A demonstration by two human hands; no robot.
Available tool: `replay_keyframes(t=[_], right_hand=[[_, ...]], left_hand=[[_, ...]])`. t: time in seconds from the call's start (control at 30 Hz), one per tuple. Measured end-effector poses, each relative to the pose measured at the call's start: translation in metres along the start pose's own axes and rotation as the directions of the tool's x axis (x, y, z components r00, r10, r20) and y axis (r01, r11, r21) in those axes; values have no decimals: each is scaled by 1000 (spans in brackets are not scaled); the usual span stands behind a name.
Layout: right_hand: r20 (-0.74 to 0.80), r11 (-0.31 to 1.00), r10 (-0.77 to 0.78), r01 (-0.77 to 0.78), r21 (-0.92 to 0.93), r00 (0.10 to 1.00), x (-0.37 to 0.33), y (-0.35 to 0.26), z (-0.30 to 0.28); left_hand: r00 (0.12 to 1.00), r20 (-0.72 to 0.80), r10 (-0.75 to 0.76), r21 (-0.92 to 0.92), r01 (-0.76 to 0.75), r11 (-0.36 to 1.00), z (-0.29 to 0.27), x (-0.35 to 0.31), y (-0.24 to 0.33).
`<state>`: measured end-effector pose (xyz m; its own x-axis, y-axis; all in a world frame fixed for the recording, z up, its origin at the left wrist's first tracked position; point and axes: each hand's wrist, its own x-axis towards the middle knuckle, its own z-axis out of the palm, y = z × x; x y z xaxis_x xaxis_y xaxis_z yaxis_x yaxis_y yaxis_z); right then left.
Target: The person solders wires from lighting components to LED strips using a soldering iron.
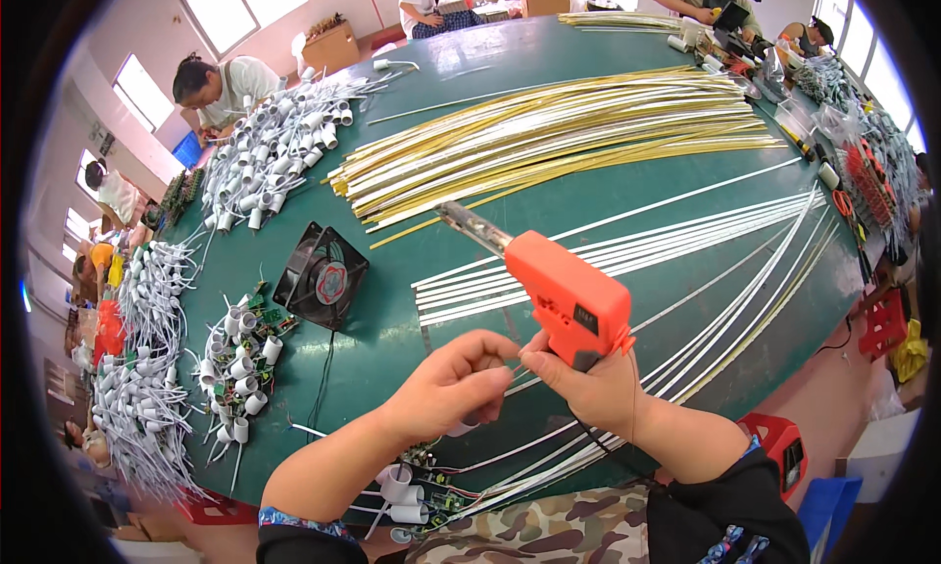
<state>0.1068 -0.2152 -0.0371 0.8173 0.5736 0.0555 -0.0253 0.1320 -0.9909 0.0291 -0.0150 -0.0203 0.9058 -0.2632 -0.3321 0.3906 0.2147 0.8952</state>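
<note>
My right hand [600, 395] grips the handle of an orange-red soldering gun [573, 288], whose metal nozzle points up and to the left over the table. A dark cord runs down from its handle, and a thin wire hangs at its rear. Close beside it, my left hand [453, 380] is curled, its fingertips near my right thumb; whatever they may pinch is hidden. Below my wrists, white plastic cups [400, 493] with small green circuit boards lie by the table's near edge. Long white LED strips [534, 466] run from there under my right arm.
A black fan [321, 275] stands left on the green table [392, 290]. White cups with circuit boards [240, 368] and heaps of white-wired cups [284, 138] line the left side. Yellow and white strips [559, 133] lie across the far middle. Several people work around.
</note>
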Motion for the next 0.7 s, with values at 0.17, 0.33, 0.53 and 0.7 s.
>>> replay_keyframes(t=[0.17, 0.33, 0.53, 0.7], right_hand=[[-23, 998, -47, 46, -51, 999, -3, -3, -2], [-148, 983, 84, -58, 173, 985, 5, -13, -12], [-164, 989, 9, 16, 150, 986, 8, -5, -15], [-147, 988, -4, 27, 150, 989, 7, -6, -16]], left_hand=[[980, -141, -138, 206, 166, 964, 13, -4, 18], [962, -272, 14, 140, 25, 990, -1, -7, 4], [865, -492, 103, 500, 183, 847, -16, -75, 85], [924, -373, 87, 719, 229, 656, -34, -122, 116]])
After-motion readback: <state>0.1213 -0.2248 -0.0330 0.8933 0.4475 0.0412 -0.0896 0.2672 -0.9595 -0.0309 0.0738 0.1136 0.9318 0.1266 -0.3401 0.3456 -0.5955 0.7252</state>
